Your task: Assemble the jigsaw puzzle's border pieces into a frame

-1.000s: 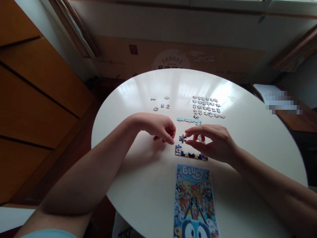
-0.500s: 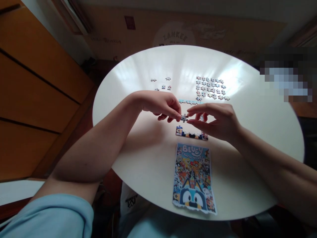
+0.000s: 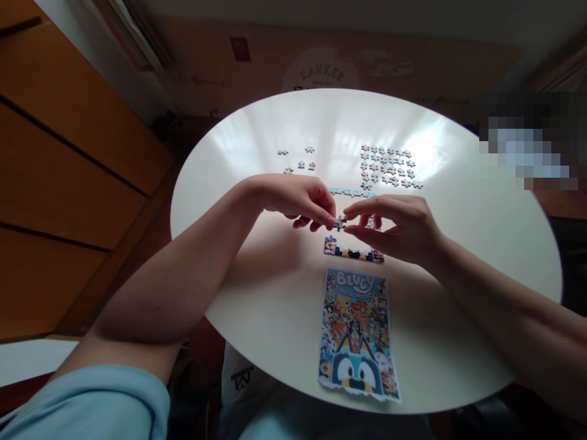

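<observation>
Over the middle of the table, my left hand (image 3: 305,200) pinches a small jigsaw piece (image 3: 339,223) between thumb and fingertips. From the other side, the thumb and forefinger of my right hand (image 3: 397,223) close about the piece's right end. Just below the hands lies a joined bottom strip of the puzzle (image 3: 354,252), with a taller piece at its left end. Above them runs a light-blue joined top strip (image 3: 352,192). My right fingers partly hide a few pieces at the right side.
Loose jigsaw pieces (image 3: 389,165) lie in rows at the back right of the white oval table (image 3: 257,360). Several more pieces (image 3: 301,164) are scattered behind my left hand. A Bluey picture sheet (image 3: 358,333) with a torn lower edge lies near the front edge.
The whole view has shifted slightly, so the table sits a little lower. Both hands stay at the same piece, and the right fingertips appear slightly closer around it.
</observation>
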A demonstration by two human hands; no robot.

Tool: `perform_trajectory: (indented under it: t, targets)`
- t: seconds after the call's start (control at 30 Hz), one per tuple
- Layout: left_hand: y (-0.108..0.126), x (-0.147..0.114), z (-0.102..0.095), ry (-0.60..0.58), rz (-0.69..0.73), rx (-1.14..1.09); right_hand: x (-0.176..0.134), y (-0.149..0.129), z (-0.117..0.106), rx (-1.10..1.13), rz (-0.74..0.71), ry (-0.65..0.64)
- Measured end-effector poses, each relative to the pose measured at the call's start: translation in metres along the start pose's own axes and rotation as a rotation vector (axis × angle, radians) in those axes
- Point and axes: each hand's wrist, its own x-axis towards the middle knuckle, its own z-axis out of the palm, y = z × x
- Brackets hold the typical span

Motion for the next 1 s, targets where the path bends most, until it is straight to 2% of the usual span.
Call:
perform_trajectory:
  t: [0.3,1.0]
  targets:
    - [0.0004,-0.0032,-0.0017,-0.044,0.02,0.004,-0.0001,0.0024,0.002,0.014,-0.024,0.011]
    - [-0.0009,-0.0045,-0.0028,-0.065,0.01,-0.017,0.0015,0.0019,0.0031,0.007,-0.05,0.011]
